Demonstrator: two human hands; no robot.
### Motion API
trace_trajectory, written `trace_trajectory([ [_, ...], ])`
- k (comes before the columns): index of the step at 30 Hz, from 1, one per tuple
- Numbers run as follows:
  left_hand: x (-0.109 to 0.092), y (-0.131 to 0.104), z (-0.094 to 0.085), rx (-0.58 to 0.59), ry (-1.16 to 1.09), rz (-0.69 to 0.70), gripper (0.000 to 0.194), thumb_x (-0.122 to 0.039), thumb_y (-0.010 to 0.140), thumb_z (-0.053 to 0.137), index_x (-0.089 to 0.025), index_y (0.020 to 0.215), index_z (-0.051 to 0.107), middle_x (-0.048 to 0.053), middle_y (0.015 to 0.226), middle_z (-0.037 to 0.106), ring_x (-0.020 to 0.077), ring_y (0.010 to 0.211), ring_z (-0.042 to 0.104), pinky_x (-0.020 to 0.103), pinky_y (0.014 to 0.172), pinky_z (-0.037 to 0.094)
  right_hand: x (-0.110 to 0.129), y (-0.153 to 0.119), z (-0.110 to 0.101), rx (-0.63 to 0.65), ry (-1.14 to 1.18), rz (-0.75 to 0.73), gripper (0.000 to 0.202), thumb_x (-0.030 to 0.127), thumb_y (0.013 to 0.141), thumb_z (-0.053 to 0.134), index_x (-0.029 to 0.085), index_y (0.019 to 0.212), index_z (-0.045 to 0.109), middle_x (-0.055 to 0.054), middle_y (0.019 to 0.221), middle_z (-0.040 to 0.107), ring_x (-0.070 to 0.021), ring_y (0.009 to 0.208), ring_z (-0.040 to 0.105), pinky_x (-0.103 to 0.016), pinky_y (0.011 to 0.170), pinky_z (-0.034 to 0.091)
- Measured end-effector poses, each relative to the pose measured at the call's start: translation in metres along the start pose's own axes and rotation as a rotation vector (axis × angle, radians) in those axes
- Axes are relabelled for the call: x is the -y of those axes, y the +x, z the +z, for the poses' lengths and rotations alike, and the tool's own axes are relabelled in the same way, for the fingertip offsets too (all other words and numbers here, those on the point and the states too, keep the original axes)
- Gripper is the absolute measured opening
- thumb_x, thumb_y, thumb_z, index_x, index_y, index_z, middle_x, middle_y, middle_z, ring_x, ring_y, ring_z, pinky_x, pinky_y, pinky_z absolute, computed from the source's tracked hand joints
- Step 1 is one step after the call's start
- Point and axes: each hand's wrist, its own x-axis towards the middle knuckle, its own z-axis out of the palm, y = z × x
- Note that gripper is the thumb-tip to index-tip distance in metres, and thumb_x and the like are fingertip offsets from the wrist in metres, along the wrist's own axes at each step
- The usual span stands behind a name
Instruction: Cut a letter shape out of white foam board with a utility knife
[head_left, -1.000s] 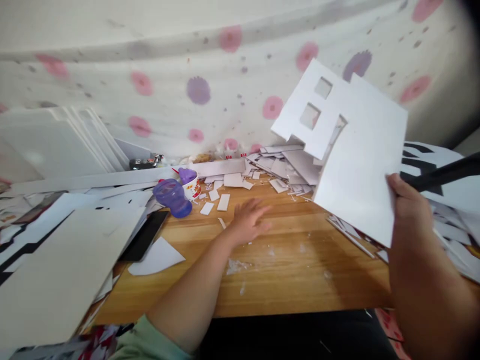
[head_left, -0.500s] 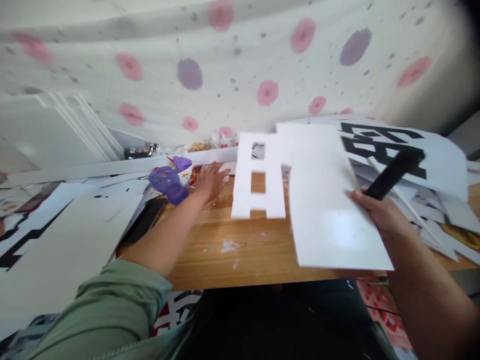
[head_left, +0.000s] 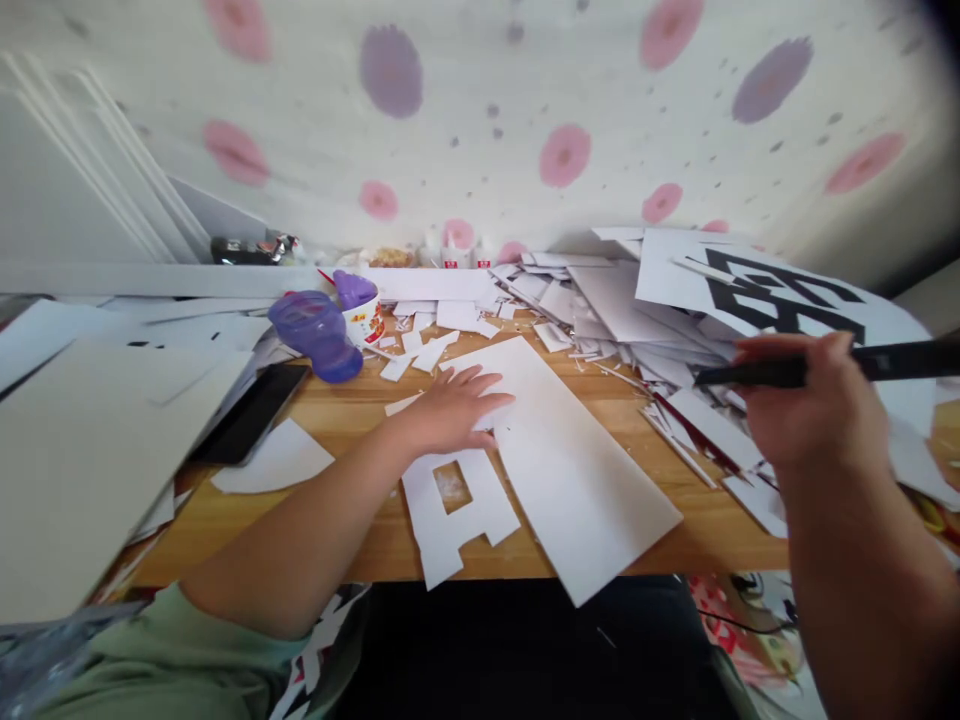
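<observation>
White board (head_left: 581, 465): laid flat at the middle of the wooden surface (head_left: 720, 535), its near corners reaching past the front edge; its narrower left part is pierced by a square opening and notched at the near end.
Left hand (head_left: 457, 408): spread palm down over the board, part of which is hidden beneath it; nothing is gripped.
Right hand (head_left: 817, 405): closed around a black tool (head_left: 765, 373), held raised at the right, well apart from the board.
Offcut pile (head_left: 615, 300): heaped at the back right, with a sheet printed in black (head_left: 671, 270) lying on top.
Left side: a phone (head_left: 251, 415) is set down beside a large pale panel (head_left: 97, 460).
Purple container (head_left: 319, 335): placed just beside a white cup (head_left: 365, 322), behind the left forearm.
Backdrop: covered by a spotted cloth (head_left: 480, 170).
</observation>
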Motion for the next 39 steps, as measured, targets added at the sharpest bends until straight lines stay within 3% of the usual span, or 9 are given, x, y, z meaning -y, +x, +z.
trace_trajectory([
  [2,0.001,0.000,0.009,0.115,0.004,-0.036,0.076,-0.053,0.074,0.070,-0.030,0.141,0.042,0.009,0.156,0.026,0.0373,0.144,0.014,0.059,0.113,0.011,0.006,-0.005,0.014,0.105,0.161,-0.028,0.041,0.056,0.086,0.046,0.022,0.073,0.067,-0.003,0.065,0.056,-0.0149,0.054,0.055,-0.035,0.064,0.051],
  [4,0.008,0.000,0.015,0.120,-0.012,-0.063,0.080,-0.057,0.075,0.068,-0.026,0.143,0.039,0.012,0.157,0.024,0.0363,0.145,0.014,0.056,0.113,0.012,0.005,-0.019,0.037,0.249,0.270,0.041,0.028,0.050,0.080,0.058,0.024,0.075,0.067,0.001,0.058,0.053,-0.0110,0.043,0.046,-0.031,0.055,0.049],
  [5,0.012,0.000,0.017,0.114,-0.022,-0.062,0.080,-0.058,0.076,0.067,-0.025,0.143,0.039,0.013,0.157,0.025,0.0353,0.145,0.015,0.054,0.114,0.013,0.001,-0.027,0.051,0.341,0.232,0.104,0.021,0.046,0.076,0.064,0.025,0.078,0.067,0.001,0.060,0.056,-0.0114,0.044,0.049,-0.030,0.051,0.047],
  [7,0.019,-0.001,0.019,0.100,-0.041,-0.049,0.076,-0.057,0.079,0.065,-0.022,0.142,0.041,0.013,0.155,0.028,0.0329,0.144,0.018,0.049,0.115,0.016,-0.009,-0.044,0.081,0.481,0.134,0.149,0.019,0.034,0.069,0.071,0.024,0.085,0.067,0.002,0.068,0.062,-0.0115,0.048,0.054,-0.027,0.047,0.044],
  [10,0.026,0.000,0.020,0.077,-0.075,-0.042,0.061,-0.047,0.085,0.062,-0.022,0.138,0.048,0.010,0.152,0.035,0.0294,0.143,0.025,0.044,0.114,0.021,-0.029,-0.065,0.119,0.750,-0.009,0.110,0.016,0.032,0.074,0.070,0.024,0.086,0.064,0.004,0.058,0.059,-0.0141,0.054,0.058,-0.027,0.055,0.047],
  [13,0.029,0.002,0.021,0.063,-0.073,-0.050,0.044,-0.035,0.090,0.057,-0.023,0.133,0.054,0.007,0.149,0.042,0.0267,0.140,0.031,0.041,0.112,0.028,-0.049,-0.076,0.140,0.818,-0.078,0.025,0.013,0.032,0.077,0.068,0.024,0.084,0.062,0.003,0.065,0.062,-0.0138,0.057,0.058,-0.029,0.059,0.049],
  [16,0.029,0.005,0.021,0.062,-0.039,-0.054,0.036,-0.028,0.094,0.048,-0.024,0.129,0.057,0.005,0.147,0.045,0.0254,0.139,0.035,0.041,0.111,0.031,-0.063,-0.081,0.144,0.811,-0.126,-0.092,0.009,0.029,0.078,0.066,0.023,0.084,0.062,0.001,0.074,0.064,-0.0140,0.061,0.059,-0.029,0.060,0.049],
  [20,0.028,0.006,0.020,0.050,-0.023,-0.053,0.036,-0.031,0.098,0.041,-0.025,0.128,0.059,0.004,0.145,0.048,0.0244,0.136,0.039,0.041,0.109,0.034,-0.068,-0.081,0.139,0.788,-0.161,-0.188,0.006,0.026,0.081,0.065,0.024,0.085,0.062,0.002,0.074,0.064,-0.0137,0.063,0.060,-0.028,0.062,0.049],
  [39,0.027,0.007,0.018,0.036,-0.016,-0.049,0.035,-0.033,0.098,0.039,-0.026,0.126,0.060,0.003,0.144,0.049,0.0235,0.135,0.041,0.039,0.106,0.038,-0.067,-0.080,0.139,0.795,-0.203,-0.252,0.006,0.025,0.082,0.065,0.023,0.084,0.060,0.003,0.072,0.063,-0.0132,0.064,0.060,-0.027,0.062,0.050],
])
